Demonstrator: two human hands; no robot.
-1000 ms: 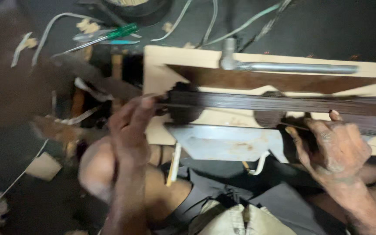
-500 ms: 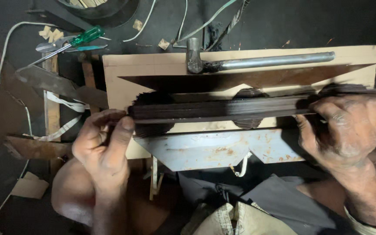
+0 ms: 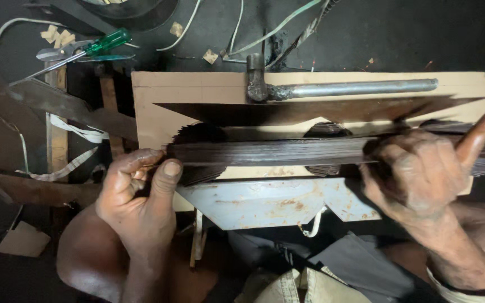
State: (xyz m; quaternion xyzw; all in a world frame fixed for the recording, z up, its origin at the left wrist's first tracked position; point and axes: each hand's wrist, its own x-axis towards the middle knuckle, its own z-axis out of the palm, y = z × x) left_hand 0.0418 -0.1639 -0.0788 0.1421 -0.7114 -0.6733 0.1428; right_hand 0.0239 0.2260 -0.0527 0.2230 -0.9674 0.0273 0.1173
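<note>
A long stack of thin dark metal strips (image 3: 276,151) lies lengthwise across a pale wooden board (image 3: 158,106). My left hand (image 3: 138,196) pinches the stack's left end between thumb and fingers. My right hand (image 3: 422,174) grips the stack near its right end, thumb raised. Beyond the stack lies a long pointed dark metal blade (image 3: 287,109), and beyond that a hammer with a steel pipe handle (image 3: 338,88). A rusty pale-blue metal plate (image 3: 270,202) sits under the board's near edge.
A green-handled screwdriver (image 3: 99,45) and scissors (image 3: 51,54) lie at the upper left beside dark metal offcuts (image 3: 63,104). Wires (image 3: 287,22) and wood chips litter the dark floor. My bare knee (image 3: 82,258) and grey cloth (image 3: 360,266) are below.
My view has shifted, so the board sits more centred. My left hand slid outward to the stack's left end; my right hand closed over the right end with its thumb lifted.
</note>
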